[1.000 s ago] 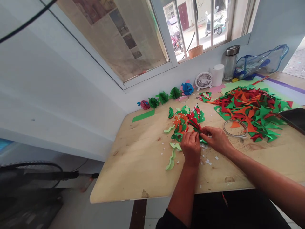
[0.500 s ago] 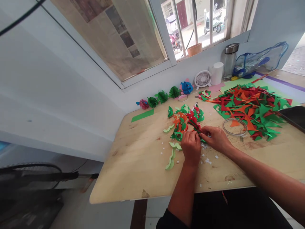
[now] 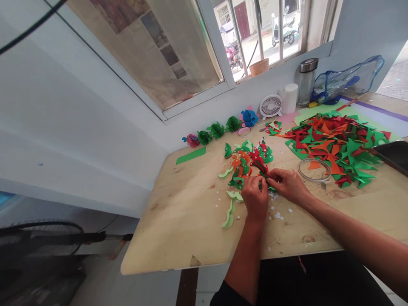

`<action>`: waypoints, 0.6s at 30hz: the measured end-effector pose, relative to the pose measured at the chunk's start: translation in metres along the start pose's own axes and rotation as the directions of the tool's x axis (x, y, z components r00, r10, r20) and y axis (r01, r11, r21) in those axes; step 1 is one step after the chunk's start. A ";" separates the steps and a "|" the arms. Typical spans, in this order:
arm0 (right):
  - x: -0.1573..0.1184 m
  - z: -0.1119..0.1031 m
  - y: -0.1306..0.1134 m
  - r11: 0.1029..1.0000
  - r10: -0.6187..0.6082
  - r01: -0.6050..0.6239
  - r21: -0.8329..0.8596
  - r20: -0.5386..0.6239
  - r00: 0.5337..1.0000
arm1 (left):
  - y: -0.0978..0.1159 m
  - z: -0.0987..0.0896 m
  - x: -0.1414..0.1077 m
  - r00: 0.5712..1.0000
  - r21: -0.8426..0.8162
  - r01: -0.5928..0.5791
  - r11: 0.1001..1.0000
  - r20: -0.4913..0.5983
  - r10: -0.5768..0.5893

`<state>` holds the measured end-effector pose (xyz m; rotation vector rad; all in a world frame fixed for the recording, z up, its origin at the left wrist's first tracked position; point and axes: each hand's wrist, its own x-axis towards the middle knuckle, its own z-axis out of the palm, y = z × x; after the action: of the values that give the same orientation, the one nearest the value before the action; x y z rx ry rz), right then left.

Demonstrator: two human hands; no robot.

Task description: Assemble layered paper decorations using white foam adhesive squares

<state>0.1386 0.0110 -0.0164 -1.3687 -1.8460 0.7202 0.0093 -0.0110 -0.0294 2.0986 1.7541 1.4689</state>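
Two hands, left hand (image 3: pixel 255 196) and right hand (image 3: pixel 288 185), are pinching red-and-green paper (image 3: pixel 263 168) between their fingertips over the worktop (image 3: pixel 178 221). White bits (image 3: pixel 278 216) are lying near them, and scraps (image 3: pixel 338 142) are lying heaped farther right.

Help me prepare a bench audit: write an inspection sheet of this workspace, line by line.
Surface: wooden table, dark mark near its front edge.
Job's things: red-and-green paper stack, partly hidden; cut paper shapes beside it, some bearing white squares.
Clutter: paper scraps heaped on the right; ring at the heap's near edge.
Grips: left hand and right hand both on the paper stack.
Cables: black cable, upper left.
Surroundings: barred window; dark object, lower left, blurred.
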 end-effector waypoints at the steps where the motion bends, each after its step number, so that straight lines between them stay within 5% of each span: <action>1: 0.000 0.000 0.000 1.000 0.003 -0.003 0.006 0.002 1.000 | 0.000 0.000 0.000 1.000 0.005 0.000 1.000 -0.005 0.000; 10: 0.003 0.000 0.002 0.984 0.068 -0.076 0.163 0.054 0.996 | 0.003 -0.001 0.003 0.985 -0.129 0.168 0.977 -0.012 -0.171; 18: 0.007 -0.005 -0.001 0.865 0.176 -0.225 0.448 0.151 0.973 | 0.007 -0.009 0.009 0.859 -0.460 0.491 0.740 0.115 -0.499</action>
<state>0.1410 0.0176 -0.0114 -1.2267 -1.4819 1.2730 0.0079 -0.0112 -0.0152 1.2510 1.5649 1.5366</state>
